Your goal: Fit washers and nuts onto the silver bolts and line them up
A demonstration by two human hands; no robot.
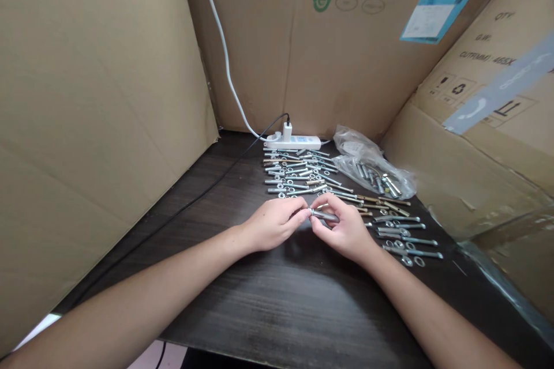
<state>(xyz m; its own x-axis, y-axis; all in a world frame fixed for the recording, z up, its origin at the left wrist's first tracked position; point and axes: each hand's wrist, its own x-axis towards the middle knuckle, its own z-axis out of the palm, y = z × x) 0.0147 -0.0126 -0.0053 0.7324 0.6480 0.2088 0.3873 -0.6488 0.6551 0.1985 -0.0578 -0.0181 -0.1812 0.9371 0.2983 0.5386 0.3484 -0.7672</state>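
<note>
My right hand (341,228) is closed round a silver anchor bolt (325,215), held level just above the dark table (277,300). My left hand (274,222) pinches the bolt's left end, where a small nut or washer (310,211) sits. The two hands meet at the middle of the table. Behind them lie several rows of similar bolts, washers and nuts (298,173). More bolts with loose washers (404,239) lie to the right of my right hand.
A clear plastic bag (372,170) holding more bolts lies at the back right. A white power strip (293,141) with a plugged charger and cables sits against the back box. Cardboard boxes (99,98) wall in the table on left, back and right.
</note>
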